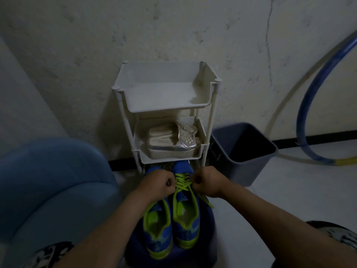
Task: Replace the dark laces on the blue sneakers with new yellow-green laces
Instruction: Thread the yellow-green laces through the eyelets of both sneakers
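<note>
Dim room: pale stained wall (173, 26), light floor (289, 206).
A crack (268, 35) is noted down the wall at upper right, and a black skirting (286, 141) at its foot. A white tiered rack (166, 105) is set against the wall, with silver sandals (172, 141) on its middle tier. A grey bin (241, 169) stands just beside it, a blue hoop (309, 101) is farther right, and a blue padded seat (48, 180) is at left.

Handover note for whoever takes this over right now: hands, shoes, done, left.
Left hand: pinches the yellow-green lace on its left side.
Right hand: pinches it on the right side.
Both sneakers sit side by side on a dark blue stool.
Done: right sneaker shows yellow-green crisscrosses.
Left: probably tighten and tie. The left sneaker has its lacing hidden under the left hand, so check it.
</note>
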A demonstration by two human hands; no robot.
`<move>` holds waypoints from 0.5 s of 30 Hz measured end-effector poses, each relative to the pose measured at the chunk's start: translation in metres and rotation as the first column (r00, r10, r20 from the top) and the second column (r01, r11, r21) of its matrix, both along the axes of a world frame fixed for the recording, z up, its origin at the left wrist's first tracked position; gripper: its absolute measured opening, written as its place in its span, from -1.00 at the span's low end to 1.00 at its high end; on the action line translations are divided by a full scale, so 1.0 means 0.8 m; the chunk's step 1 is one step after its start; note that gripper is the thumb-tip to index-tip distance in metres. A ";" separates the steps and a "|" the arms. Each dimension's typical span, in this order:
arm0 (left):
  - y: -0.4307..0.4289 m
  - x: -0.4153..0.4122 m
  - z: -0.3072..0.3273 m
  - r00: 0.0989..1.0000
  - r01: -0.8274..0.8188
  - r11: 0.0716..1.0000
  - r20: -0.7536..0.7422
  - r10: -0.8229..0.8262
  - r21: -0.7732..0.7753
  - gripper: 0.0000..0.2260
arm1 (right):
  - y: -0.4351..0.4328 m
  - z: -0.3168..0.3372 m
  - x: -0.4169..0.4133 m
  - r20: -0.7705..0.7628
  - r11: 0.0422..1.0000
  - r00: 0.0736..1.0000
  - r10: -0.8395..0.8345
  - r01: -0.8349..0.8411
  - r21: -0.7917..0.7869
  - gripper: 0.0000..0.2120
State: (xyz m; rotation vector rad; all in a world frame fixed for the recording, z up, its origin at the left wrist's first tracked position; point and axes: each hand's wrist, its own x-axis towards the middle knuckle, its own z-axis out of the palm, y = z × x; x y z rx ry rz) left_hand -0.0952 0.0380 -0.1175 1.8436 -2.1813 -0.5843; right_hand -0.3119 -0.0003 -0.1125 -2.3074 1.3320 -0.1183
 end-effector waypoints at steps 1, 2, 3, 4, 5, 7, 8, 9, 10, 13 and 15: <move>-0.001 0.002 -0.001 0.999 -0.036 0.999 -0.014 0.036 -0.017 -0.94 | 0.000 0.001 -0.002 0.008 1.000 1.000 -0.030 0.030 0.008 -0.88; -0.002 0.005 -0.001 0.997 -0.072 0.997 -0.030 0.072 -0.026 -0.92 | 0.000 0.001 -0.004 0.016 0.999 0.999 -0.049 0.049 0.022 -0.90; -0.002 0.007 -0.001 0.995 -0.095 0.995 -0.038 0.094 -0.024 -0.92 | 0.001 0.002 -0.005 0.017 0.998 0.998 -0.052 0.052 0.034 -0.90; -0.001 0.007 0.001 0.994 -0.100 0.995 -0.036 0.099 -0.015 -0.93 | 0.002 0.002 -0.006 0.011 0.998 0.999 -0.045 0.044 0.040 -0.89; 0.000 0.008 0.000 0.995 -0.091 0.996 -0.031 0.091 0.006 -0.96 | 0.003 0.002 -0.006 -0.001 0.998 0.999 -0.038 0.038 0.043 -0.86; 0.004 0.004 0.002 0.995 -0.066 0.993 -0.063 0.072 0.094 -0.91 | 0.006 0.005 -0.006 -0.020 0.996 0.998 -0.059 0.060 0.063 -0.75; 0.007 0.001 0.002 0.993 -0.060 0.987 -0.092 0.074 0.150 -0.83 | 0.008 0.007 -0.005 -0.024 0.992 0.996 -0.080 0.082 0.097 -0.68; 0.010 -0.003 0.002 0.991 -0.060 0.980 -0.109 0.081 0.188 -0.75 | 0.012 0.009 -0.004 -0.040 0.985 0.994 -0.100 0.104 0.138 -0.59; 0.014 -0.007 0.000 0.991 -0.056 0.979 -0.107 0.078 0.195 -0.66 | 0.016 0.009 -0.003 -0.072 0.980 0.992 -0.107 0.117 0.159 -0.49; 0.019 -0.017 -0.007 0.998 -0.064 0.991 -0.010 0.065 0.120 -0.49 | 0.028 0.004 0.004 -0.196 0.985 0.975 -0.104 0.128 0.115 -0.24; 0.021 -0.020 -0.008 0.992 -0.111 0.986 -0.041 0.117 0.121 -0.55 | 0.031 -0.001 0.005 -0.201 0.981 0.971 -0.125 0.152 0.122 -0.26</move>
